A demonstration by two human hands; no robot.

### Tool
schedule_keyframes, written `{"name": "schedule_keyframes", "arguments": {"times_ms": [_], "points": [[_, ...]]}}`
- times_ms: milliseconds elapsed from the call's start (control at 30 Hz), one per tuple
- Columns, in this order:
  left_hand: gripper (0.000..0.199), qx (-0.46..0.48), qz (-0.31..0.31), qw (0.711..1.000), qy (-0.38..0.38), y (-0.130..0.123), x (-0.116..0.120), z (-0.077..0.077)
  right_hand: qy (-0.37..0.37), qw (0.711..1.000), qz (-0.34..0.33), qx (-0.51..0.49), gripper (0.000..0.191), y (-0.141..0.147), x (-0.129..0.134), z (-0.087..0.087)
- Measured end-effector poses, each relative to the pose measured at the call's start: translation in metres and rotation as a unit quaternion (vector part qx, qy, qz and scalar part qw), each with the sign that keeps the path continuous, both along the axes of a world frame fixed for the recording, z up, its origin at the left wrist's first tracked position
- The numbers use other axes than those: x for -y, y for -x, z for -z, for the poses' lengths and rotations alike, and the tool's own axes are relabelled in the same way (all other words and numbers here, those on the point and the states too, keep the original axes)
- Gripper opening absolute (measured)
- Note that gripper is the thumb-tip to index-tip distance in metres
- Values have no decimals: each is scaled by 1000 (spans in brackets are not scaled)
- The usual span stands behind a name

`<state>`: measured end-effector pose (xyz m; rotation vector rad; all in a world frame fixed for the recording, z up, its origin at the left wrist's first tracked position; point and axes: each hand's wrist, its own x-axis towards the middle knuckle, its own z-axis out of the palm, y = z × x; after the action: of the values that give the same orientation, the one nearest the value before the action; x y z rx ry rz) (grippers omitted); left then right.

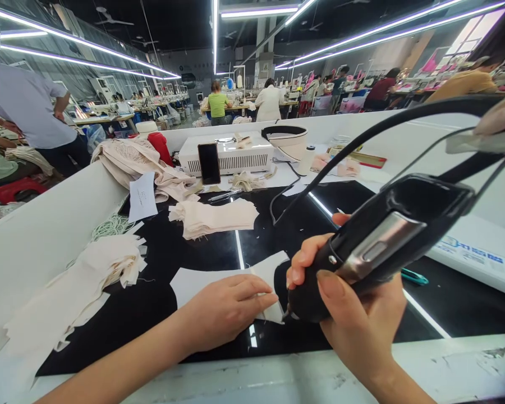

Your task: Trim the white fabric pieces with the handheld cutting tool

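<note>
Over white fabric, both hands.

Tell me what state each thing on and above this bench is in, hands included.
Left hand: resting on the white piece
Right hand: closed around the black tool
White piece: spread flat
Black tool: held tilted; on or off, can't tell
Phone: upright, screen dark
Cream fabric pieces: stacked
Green string: tangled
Strip lights: lit
</note>
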<state>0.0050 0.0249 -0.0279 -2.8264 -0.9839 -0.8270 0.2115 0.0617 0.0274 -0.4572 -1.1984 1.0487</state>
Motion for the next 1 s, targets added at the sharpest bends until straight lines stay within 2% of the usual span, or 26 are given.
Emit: {"name": "schedule_keyframes", "arguments": {"times_ms": [200, 367, 467, 567, 767, 1000], "points": [[21, 2, 50, 997, 65, 0, 6, -2, -14, 1000, 2, 7, 35, -9, -3, -7], [12, -18, 92, 989, 115, 2, 21, -19, -5, 998, 64, -4, 36, -29, -29, -11], [15, -24, 87, 992, 86, -2, 23, -28, -2, 997, 78, -5, 38, -35, -41, -8], [18, -32, 71, 996, 32, -11, 15, -29, -5, 997, 74, -1, 35, -34, -46, -4], [20, -63, 33, 997, -43, -33, -11, -20, -1, 998, 58, 12, 34, -27, -43, 1], [22, -77, 23, 995, -57, -42, -26, -7, -5, 998, 66, 16, 27, -25, -43, 1]]}}
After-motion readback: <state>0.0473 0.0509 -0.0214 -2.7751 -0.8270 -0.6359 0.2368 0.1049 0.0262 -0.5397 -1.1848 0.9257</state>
